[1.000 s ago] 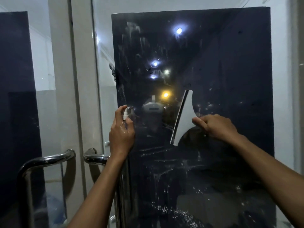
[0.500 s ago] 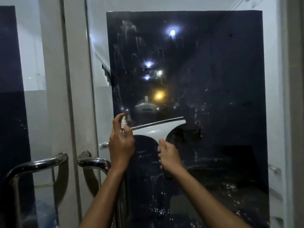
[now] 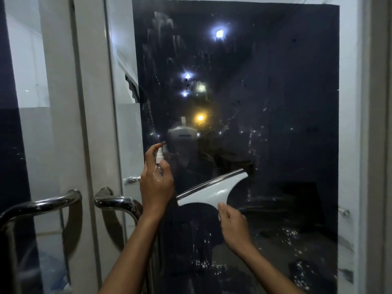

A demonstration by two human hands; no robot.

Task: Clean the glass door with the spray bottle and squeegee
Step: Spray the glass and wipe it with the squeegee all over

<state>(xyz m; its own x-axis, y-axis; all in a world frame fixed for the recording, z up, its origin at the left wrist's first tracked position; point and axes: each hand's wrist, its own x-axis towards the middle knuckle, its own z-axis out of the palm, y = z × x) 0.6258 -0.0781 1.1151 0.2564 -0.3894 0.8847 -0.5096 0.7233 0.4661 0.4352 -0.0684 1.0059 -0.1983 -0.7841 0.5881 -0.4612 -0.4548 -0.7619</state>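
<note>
Left hand (image 3: 156, 187) grips spray bottle (image 3: 159, 160); right hand (image 3: 233, 227) holds squeegee (image 3: 214, 190)

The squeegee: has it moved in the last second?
Yes. The squeegee swung from upright to nearly level and dropped toward the door handle.

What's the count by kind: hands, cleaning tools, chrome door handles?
Hands: 2, left hand and right hand
Cleaning tools: 2, spray bottle and squeegee
Chrome door handles: 2, one handle left of the other handle
Total: 6
</note>
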